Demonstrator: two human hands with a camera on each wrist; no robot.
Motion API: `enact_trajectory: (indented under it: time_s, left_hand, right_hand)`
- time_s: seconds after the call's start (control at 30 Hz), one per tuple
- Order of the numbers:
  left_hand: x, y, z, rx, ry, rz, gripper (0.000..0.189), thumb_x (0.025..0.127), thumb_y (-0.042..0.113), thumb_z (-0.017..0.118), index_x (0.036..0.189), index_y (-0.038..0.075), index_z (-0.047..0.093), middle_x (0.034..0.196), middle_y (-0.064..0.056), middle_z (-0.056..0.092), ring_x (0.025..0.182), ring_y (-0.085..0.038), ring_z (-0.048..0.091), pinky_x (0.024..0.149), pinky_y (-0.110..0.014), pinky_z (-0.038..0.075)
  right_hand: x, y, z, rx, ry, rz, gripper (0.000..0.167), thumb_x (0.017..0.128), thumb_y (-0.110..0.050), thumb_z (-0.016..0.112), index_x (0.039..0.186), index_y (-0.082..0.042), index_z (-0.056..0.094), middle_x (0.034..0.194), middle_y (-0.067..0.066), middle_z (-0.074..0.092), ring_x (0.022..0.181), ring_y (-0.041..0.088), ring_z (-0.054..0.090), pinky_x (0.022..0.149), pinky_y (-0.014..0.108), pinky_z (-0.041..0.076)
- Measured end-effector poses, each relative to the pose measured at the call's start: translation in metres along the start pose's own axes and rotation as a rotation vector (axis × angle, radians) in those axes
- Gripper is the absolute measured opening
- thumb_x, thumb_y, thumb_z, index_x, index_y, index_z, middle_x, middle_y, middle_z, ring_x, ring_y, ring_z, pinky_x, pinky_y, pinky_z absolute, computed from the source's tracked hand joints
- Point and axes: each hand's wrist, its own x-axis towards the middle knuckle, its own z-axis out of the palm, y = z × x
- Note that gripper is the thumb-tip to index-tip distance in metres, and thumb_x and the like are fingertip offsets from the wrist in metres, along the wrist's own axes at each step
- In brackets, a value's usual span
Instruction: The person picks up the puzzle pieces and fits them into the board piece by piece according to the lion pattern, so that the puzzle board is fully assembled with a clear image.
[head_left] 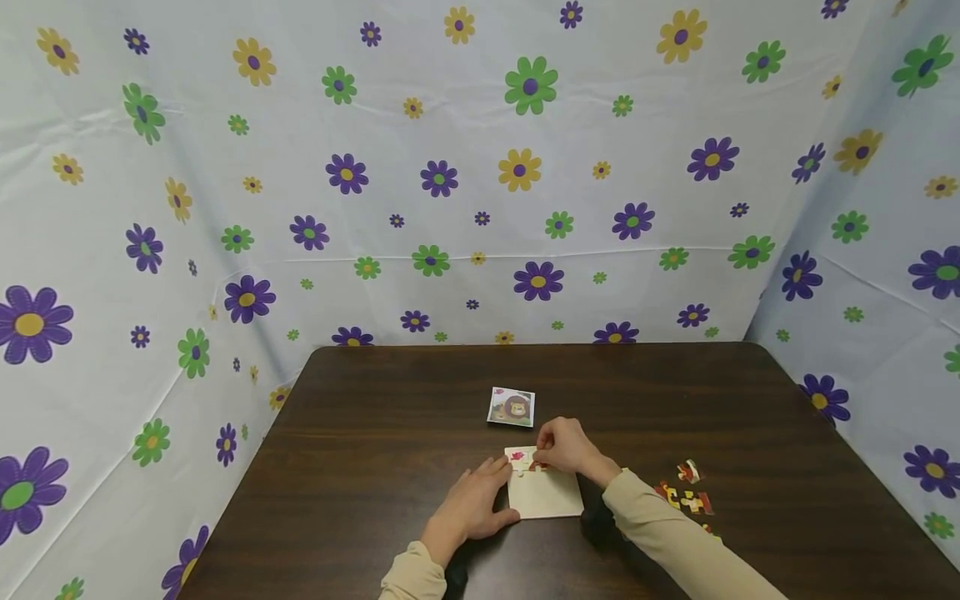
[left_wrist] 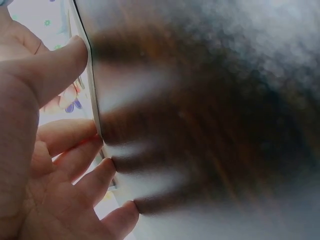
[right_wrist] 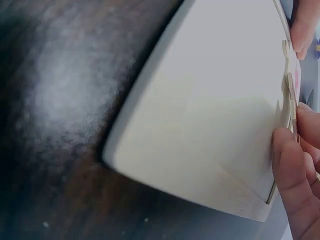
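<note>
A pale puzzle board [head_left: 545, 496] lies on the table, with a corner piece showing a pink shape [head_left: 517, 456] fitted at its top left. My left hand [head_left: 471, 500] rests along the board's left side, thumb at the lower corner and fingers stretched toward the top. In the left wrist view the spread fingertips [left_wrist: 105, 167] touch the board's edge and the table. At the board's top, my right hand [head_left: 567, 447] pinches a brownish puzzle piece [head_left: 537, 465] beside the corner piece. The right wrist view has thumb and fingers close at the upper rim; they partly hide that piece.
Several loose puzzle pieces [head_left: 697, 502] lie to the right, some partly hidden by the right sleeve [head_left: 660, 517]. A lion picture card [head_left: 512, 407] lies behind the board on the dark wooden table [head_left: 360, 467]. A flowered curtain [head_left: 480, 167] hangs around the table's back and sides.
</note>
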Motion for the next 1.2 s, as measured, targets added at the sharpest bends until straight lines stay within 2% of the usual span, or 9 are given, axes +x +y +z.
enact_trajectory:
  time_s: [0.27,0.67,1.07,1.2]
  left_hand:
    - [0.0007,0.0005,0.0007,-0.001,-0.007,0.001,0.068,0.082,0.043,0.071,0.138,0.009,0.051,0.145,-0.007,0.046,0.134,-0.03,0.042,0.1,-0.056,0.038]
    - [0.0035,0.001,0.0002,0.003,-0.014,0.006,0.068,0.082,0.044,0.071,0.138,0.01,0.052,0.145,-0.006,0.046,0.134,-0.029,0.041,0.101,-0.055,0.038]
    - [0.0027,-0.0006,0.0001,-0.006,-0.017,-0.005,0.069,0.081,0.043,0.072,0.138,0.009,0.052,0.145,-0.007,0.046,0.134,-0.029,0.041,0.101,-0.055,0.038]
    - [0.0023,-0.0012,-0.0009,-0.012,-0.016,-0.01,0.068,0.081,0.042,0.073,0.137,0.008,0.052,0.145,-0.008,0.046,0.134,-0.03,0.041,0.101,-0.056,0.038]
  right_hand:
    - [0.0025,-0.0028,-0.0001,-0.017,0.015,-0.01,0.024,0.07,-0.001,0.08,0.062,-0.01,0.059,0.056,-0.006,0.049,0.053,0.008,0.045,0.047,0.021,0.035]
    - [0.0036,-0.0063,-0.0033,-0.04,0.045,0.044,0.028,0.067,-0.003,0.084,0.061,-0.01,0.057,0.055,-0.007,0.048,0.051,0.008,0.044,0.045,0.022,0.033]
    - [0.002,0.0015,0.0007,-0.039,0.068,0.085,0.036,0.064,-0.015,0.088,0.056,-0.013,0.054,0.053,-0.009,0.048,0.052,0.009,0.043,0.046,0.023,0.033]
    - [0.0021,0.0033,0.0024,-0.033,0.071,0.07,0.036,0.065,-0.018,0.088,0.056,-0.014,0.054,0.053,-0.009,0.048,0.051,0.008,0.043,0.045,0.022,0.033]
